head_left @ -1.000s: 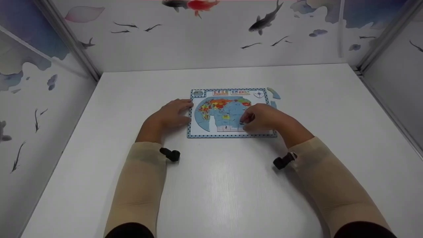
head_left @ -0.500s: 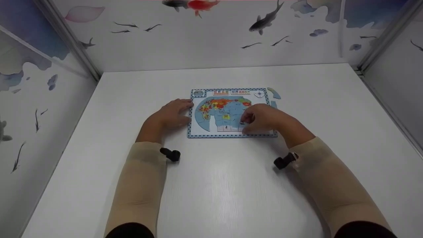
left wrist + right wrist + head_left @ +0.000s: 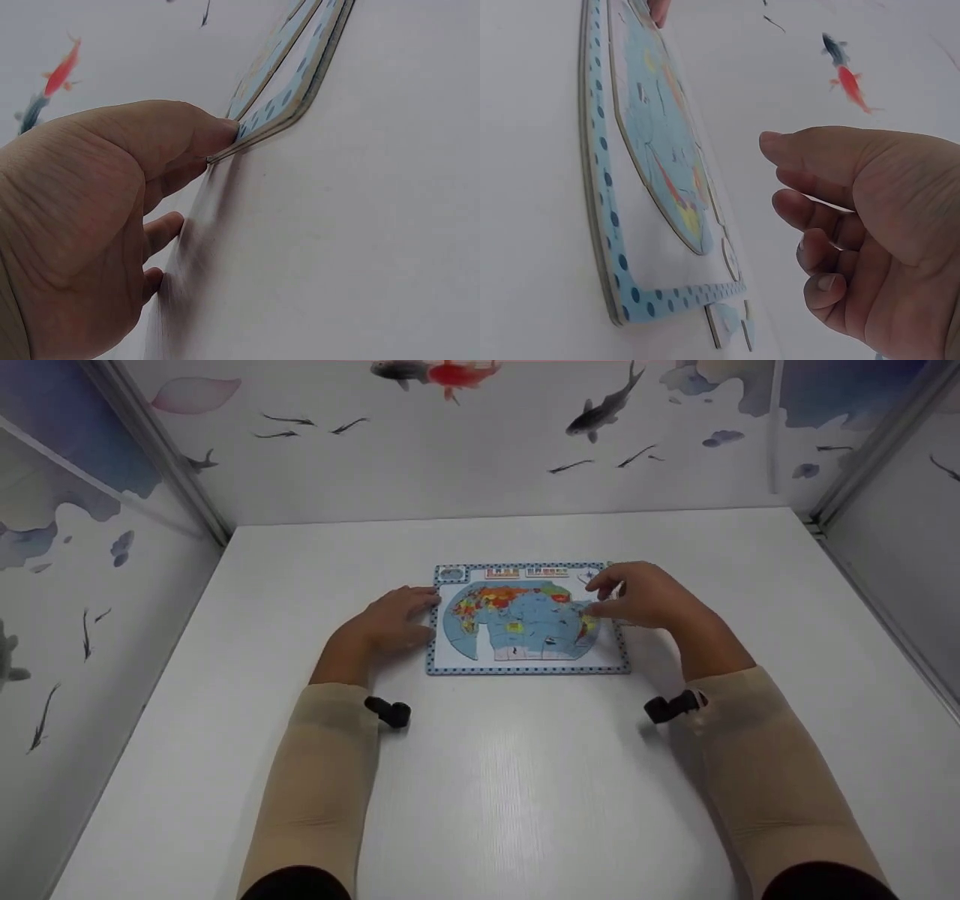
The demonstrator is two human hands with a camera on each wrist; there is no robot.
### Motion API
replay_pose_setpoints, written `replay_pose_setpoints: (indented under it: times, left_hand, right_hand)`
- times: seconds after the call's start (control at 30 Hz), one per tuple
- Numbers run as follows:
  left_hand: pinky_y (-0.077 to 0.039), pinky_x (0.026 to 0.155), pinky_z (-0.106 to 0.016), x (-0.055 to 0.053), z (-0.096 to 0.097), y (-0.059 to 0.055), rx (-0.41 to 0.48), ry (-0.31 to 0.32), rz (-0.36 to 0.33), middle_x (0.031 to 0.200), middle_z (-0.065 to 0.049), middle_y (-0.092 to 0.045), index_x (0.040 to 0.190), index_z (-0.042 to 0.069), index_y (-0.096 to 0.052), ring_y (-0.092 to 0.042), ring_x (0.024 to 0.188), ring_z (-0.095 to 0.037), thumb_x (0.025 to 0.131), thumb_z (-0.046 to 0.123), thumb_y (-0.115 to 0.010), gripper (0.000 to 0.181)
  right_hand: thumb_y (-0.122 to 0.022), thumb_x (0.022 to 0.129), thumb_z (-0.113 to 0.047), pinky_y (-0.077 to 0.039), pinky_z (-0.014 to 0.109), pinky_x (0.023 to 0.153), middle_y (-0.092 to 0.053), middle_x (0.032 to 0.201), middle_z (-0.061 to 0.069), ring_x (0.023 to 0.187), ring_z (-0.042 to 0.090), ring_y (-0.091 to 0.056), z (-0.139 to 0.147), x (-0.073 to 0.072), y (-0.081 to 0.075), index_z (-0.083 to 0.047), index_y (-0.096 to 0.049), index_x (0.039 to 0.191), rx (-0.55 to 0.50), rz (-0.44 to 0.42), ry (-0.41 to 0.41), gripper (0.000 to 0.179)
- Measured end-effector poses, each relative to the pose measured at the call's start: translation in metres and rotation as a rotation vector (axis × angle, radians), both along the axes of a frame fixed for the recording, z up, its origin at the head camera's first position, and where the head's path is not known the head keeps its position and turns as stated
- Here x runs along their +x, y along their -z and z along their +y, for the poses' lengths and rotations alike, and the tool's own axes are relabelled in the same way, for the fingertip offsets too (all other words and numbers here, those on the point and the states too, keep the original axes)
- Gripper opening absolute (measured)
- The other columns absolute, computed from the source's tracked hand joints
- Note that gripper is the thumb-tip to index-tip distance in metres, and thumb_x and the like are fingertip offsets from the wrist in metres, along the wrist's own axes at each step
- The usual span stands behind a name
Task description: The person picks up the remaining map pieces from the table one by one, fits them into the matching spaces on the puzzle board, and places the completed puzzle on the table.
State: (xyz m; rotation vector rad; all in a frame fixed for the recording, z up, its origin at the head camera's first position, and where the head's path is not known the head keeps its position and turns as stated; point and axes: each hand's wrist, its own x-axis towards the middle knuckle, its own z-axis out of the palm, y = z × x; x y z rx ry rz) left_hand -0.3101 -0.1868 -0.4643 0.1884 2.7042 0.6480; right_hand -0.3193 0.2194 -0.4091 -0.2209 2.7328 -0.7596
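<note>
A world-map jigsaw puzzle lies in its white board with a blue dotted border, at the middle of the table. Its lower left part has a white gap. My left hand rests against the board's left edge with fingers extended; in the left wrist view its thumb touches the border near a corner. My right hand hovers over the board's right side, fingers loosely bent and holding nothing in the right wrist view. Loose puzzle pieces lie just outside the border there, mostly hidden by this hand in the head view.
The white table reaches to a back wall painted with fish, with side walls at left and right. A small black device sits on the left sleeve, and another black device on the right sleeve.
My right hand has lifted from the map's lower right and moved up and right, uncovering puzzle pieces in place there. It now covers the loose pieces beside the board. My left hand stays put.
</note>
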Motion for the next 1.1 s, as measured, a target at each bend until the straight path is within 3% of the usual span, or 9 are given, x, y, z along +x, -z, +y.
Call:
replay_pose_setpoints:
  times: [0.2,0.33,0.87,1.1]
  left_hand:
    - [-0.014,0.137,-0.059,0.0,-0.001,0.002,0.023,-0.015,-0.001,0.178,0.018,-0.023,0.164,0.047,-0.038,-0.009,0.171,-0.023,0.099,0.042,-0.07,0.073]
    - [-0.015,0.137,-0.059,0.001,0.0,0.002,0.027,-0.016,-0.001,0.178,0.017,-0.023,0.164,0.047,-0.038,-0.01,0.171,-0.023,0.099,0.042,-0.07,0.073]
    - [-0.015,0.137,-0.058,0.0,0.0,0.001,0.022,-0.028,-0.014,0.178,0.019,-0.022,0.164,0.047,-0.038,-0.009,0.171,-0.023,0.099,0.043,-0.071,0.073]
    - [-0.017,0.137,-0.06,0.0,-0.001,0.002,0.011,-0.024,-0.002,0.178,0.019,-0.023,0.163,0.05,-0.037,-0.01,0.171,-0.023,0.099,0.044,-0.071,0.073]
  right_hand:
    - [-0.08,0.097,-0.038,-0.056,0.038,0.089,-0.064,0.128,0.007,0.117,0.031,-0.055,0.017,-0.007,-0.003,-0.023,-0.07,0.141,-0.034,0.018,0.112,0.047]
    - [-0.078,0.097,-0.04,-0.055,0.039,0.09,-0.064,0.131,0.008,0.118,0.031,-0.054,0.027,-0.011,-0.001,-0.022,-0.07,0.142,-0.046,0.023,0.138,0.049]
    - [-0.072,0.101,-0.042,-0.054,0.042,0.1,-0.058,0.142,0.013,0.124,0.033,-0.053,0.063,-0.03,0.027,-0.019,-0.063,0.147,-0.107,0.01,0.291,0.053]
    - [-0.071,0.102,-0.044,-0.053,0.047,0.111,-0.052,0.157,0.012,0.133,0.035,-0.053,0.067,-0.033,0.042,-0.022,-0.058,0.152,-0.166,-0.049,0.347,0.056]
